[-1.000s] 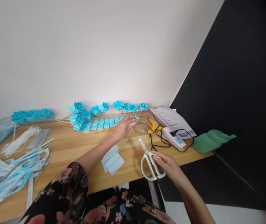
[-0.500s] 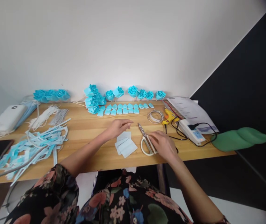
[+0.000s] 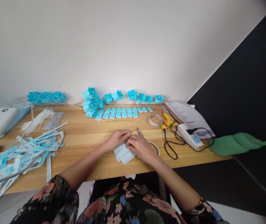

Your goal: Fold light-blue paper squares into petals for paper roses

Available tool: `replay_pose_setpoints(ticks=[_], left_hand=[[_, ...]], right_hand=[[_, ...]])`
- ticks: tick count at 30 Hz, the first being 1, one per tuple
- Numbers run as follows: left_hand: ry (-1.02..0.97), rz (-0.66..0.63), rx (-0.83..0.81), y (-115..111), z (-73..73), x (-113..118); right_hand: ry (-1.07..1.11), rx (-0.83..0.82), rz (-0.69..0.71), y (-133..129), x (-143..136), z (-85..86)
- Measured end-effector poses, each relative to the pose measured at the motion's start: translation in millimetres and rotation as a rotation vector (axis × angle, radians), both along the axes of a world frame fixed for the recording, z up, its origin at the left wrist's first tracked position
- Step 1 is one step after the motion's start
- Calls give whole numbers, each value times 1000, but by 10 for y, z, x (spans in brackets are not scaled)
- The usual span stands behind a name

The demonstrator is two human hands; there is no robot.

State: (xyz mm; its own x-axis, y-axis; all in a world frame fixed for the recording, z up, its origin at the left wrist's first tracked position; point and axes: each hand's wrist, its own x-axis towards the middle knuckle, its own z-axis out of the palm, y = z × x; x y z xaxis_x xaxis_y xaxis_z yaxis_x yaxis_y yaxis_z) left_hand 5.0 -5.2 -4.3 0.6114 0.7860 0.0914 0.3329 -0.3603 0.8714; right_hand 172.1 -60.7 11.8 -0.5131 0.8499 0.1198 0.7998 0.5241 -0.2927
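Note:
Several pale blue fabric-like pieces point(image 3: 126, 156) lie in an overlapping stack near the table's front edge. My right hand point(image 3: 141, 148) is over the right side of this stack, its fingers bent down and closed on the top piece. At the stack's far edge, my left hand point(image 3: 117, 138) rests with its fingers stretched to the right, close to my right fingertips. Nothing shows in the left hand. White-handled scissors point(image 3: 157, 147) lie partly hidden beneath my right hand, with blade tip and part of a handle loop showing.
Blue flowers point(image 3: 133, 94) line the wall behind rows of small folded blue pieces point(image 3: 123, 115). To the right are a wire coil point(image 3: 154, 120), yellow glue gun point(image 3: 167, 122), power strip point(image 3: 190, 137) and green sheet point(image 3: 235, 144). Cut strips point(image 3: 27, 157) and a white power bank point(image 3: 1, 122) are left.
My right hand has moved left from the scissors onto the pale blue pieces, and its fingers have bent down. My left hand stays close by. The view has shifted slightly.

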Motion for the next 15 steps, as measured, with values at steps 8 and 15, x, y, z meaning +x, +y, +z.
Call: replay_pose_setpoints(ticks=[8, 15], left_hand=[[-171, -3, -227, -15, 55, -42], [-343, 106, -428, 43, 180, -146]], right_hand=[[207, -88, 14, 34, 161, 120], [434, -188, -78, 343, 223, 320]])
